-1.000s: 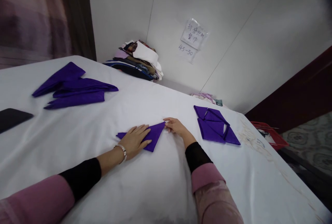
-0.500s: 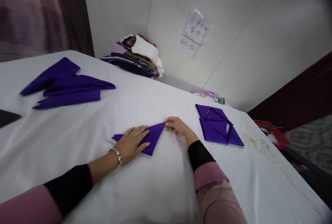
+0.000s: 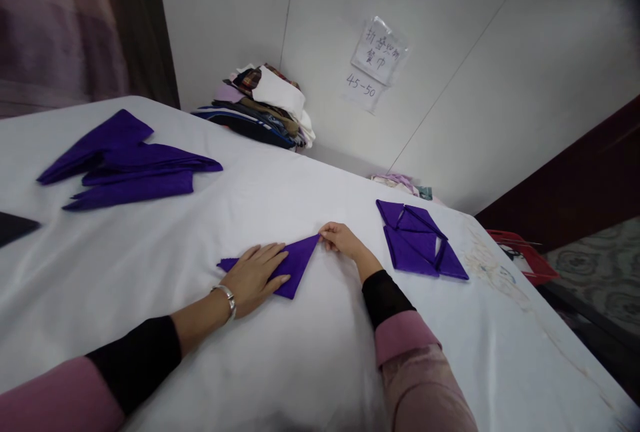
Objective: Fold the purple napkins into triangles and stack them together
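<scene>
A purple cloth napkin (image 3: 301,260), folded into a pointed shape, lies on the white tablecloth in front of me. Flat across its left part rests my left hand (image 3: 254,279), fingers stretched out and a silver bracelet at the wrist. The cloth under that palm is hidden. At the napkin's upper right tip, my right hand (image 3: 340,240) pinches the corner between thumb and fingers. To the right lie several folded purple napkins (image 3: 413,249) set close together. Further left is a loose pile of purple napkins (image 3: 135,162).
Stacked clothes (image 3: 265,109) stand by the wall at the table's far edge, with a smaller cloth heap (image 3: 397,182) to their right. A red tray (image 3: 533,262) is beyond the right edge. One dark flat object (image 3: 15,227) sits at far left. Handwritten signs (image 3: 380,52) hang above.
My right hand has shifted very slightly up with the pinched corner. My left hand stays flat on the napkin.
</scene>
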A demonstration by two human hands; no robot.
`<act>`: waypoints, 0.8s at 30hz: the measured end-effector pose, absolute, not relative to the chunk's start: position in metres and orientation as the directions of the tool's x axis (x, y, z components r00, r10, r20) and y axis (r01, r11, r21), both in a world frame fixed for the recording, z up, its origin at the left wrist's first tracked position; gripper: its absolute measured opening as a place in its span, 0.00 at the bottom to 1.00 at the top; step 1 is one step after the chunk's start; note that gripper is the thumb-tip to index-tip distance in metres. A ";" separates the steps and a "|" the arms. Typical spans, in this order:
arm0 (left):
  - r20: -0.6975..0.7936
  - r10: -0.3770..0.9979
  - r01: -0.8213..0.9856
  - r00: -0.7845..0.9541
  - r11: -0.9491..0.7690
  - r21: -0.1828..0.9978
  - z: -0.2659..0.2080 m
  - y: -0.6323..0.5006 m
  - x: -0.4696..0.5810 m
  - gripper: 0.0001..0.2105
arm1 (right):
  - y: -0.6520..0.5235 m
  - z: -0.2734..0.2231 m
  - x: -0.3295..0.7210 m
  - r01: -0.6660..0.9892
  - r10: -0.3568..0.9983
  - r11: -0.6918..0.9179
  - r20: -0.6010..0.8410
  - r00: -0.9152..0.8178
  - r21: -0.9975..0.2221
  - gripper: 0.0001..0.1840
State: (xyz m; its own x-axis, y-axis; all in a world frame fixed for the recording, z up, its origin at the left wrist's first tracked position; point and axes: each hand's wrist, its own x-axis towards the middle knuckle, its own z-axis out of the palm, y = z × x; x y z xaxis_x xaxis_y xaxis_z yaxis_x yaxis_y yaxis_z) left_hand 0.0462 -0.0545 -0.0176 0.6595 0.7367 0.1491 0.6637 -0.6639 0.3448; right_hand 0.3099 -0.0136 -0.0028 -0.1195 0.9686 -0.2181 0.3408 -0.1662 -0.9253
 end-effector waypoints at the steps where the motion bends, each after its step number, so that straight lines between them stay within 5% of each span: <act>1: 0.154 0.735 0.662 0.660 -0.666 0.343 -0.018 -0.055 0.046 0.25 | -0.015 -0.003 0.308 0.370 0.985 -0.137 -0.167 -0.050 -0.919 0.04; 5: 0.158 0.735 0.660 0.659 -0.666 0.346 -0.019 -0.055 0.047 0.25 | -0.038 0.001 0.285 0.547 0.972 0.032 0.153 0.178 -0.837 0.10; 8: 0.170 0.727 0.654 0.665 -0.677 0.338 -0.020 -0.055 0.048 0.25 | -0.065 0.005 0.256 0.688 0.942 0.291 0.326 -0.083 -0.665 0.16; 12: 0.174 0.724 0.656 0.668 -0.683 0.322 -0.021 -0.054 0.048 0.24 | -0.083 0.009 0.230 0.749 0.882 0.462 0.155 -0.446 -0.475 0.31; 16: 0.184 0.728 0.662 0.660 -0.680 0.315 -0.021 -0.055 0.049 0.23 | -0.072 0.005 0.232 0.806 0.889 0.416 0.003 -0.458 -0.421 0.33; 24: 0.142 0.757 0.692 0.638 -0.644 0.327 -0.019 -0.059 0.036 0.25 | -0.065 -0.011 0.241 0.821 0.878 0.457 0.024 -0.478 -0.342 0.33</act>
State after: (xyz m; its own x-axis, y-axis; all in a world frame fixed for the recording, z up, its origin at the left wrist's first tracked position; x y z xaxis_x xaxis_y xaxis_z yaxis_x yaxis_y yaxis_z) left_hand 0.0362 -0.0590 -0.0190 0.6379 0.7570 0.1415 0.6915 -0.6440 0.3272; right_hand 0.2409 -0.0651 -0.0108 -0.4783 0.8778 0.0242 0.8212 0.4569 -0.3419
